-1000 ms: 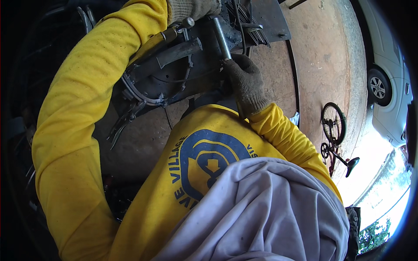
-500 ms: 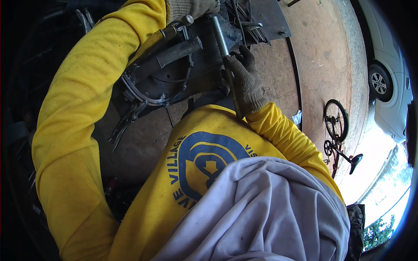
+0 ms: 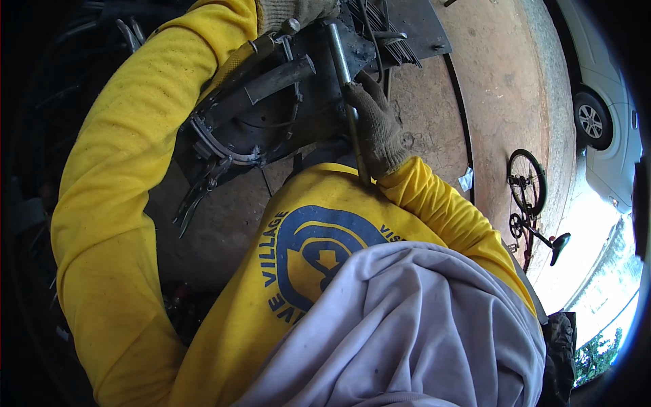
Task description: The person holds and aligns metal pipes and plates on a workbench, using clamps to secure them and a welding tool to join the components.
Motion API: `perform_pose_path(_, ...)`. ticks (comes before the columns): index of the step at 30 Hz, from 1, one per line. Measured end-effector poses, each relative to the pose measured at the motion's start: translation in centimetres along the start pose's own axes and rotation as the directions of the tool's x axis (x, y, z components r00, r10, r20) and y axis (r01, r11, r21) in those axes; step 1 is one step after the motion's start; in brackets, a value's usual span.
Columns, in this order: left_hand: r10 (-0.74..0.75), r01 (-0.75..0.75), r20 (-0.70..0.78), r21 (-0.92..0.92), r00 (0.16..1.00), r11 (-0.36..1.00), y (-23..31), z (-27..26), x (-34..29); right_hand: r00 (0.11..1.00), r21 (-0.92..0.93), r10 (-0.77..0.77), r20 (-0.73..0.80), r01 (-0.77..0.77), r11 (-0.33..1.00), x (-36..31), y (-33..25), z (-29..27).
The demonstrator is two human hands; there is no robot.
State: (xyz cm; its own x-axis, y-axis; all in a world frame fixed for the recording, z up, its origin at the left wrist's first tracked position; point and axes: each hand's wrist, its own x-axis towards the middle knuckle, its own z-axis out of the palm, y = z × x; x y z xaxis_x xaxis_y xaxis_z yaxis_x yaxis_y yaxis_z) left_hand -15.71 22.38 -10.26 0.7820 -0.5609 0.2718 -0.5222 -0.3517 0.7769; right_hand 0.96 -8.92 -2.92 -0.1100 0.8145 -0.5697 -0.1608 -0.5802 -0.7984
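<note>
My right hand [image 3: 376, 129], in a grey-brown knitted glove, is closed on a long round metal bar [image 3: 340, 55]. The thumb side crosses the bar, and its lower end reaches close to my yellow shirt. At the upper edge my left hand [image 3: 295, 9], gloved alike, is cut off by the picture, so its fingers and anything in them are hidden. Below it lie a short dark steel tube [image 3: 278, 80] and a curved metal frame [image 3: 227, 152] on a dark metal workbench [image 3: 319, 102].
A bundle of thin metal rods [image 3: 400, 51] lies on the bench's far right. Clamp-like tools [image 3: 193, 197] hang at the near left. To the right are a reddish floor [image 3: 502, 88], a bicycle [image 3: 527, 183] and a pale vehicle [image 3: 614, 102].
My right hand has shifted slightly left, and its fingers have drawn nearer the bar. The bar's lower end has moved a little left. My left arm has hardly moved.
</note>
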Motion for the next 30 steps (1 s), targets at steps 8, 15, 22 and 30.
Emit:
perform_pose_path(8, 0.012, -0.012, 0.015, 0.009, 1.000, 1.000, 0.2, -0.4, 1.1, 0.981, -0.136, -0.194, -0.003, 0.192, 0.972, -0.1, 1.0, -0.5)
perform_pose_path(15, -0.024, 0.024, 0.002, 0.013, 1.000, 1.000, 0.9, -0.1, 0.3, 0.969, -0.194, -0.248, 0.007, 0.244, 0.950, 0.1, 1.7, 0.2)
perform_pose_path(22, -0.026, 0.026, 0.024, 0.015, 0.999, 1.000, 0.8, -0.3, 0.9, 0.986, -0.195, -0.145, -0.085, 0.126, 0.973, 0.5, 1.3, 0.5)
perform_pose_path(30, -0.044, 0.042, 0.057, 0.039, 0.997, 0.998, 2.5, 0.1, 1.0, 0.996, -0.067, -0.073, -0.045, 0.070, 0.995, -0.4, -0.9, 1.2)
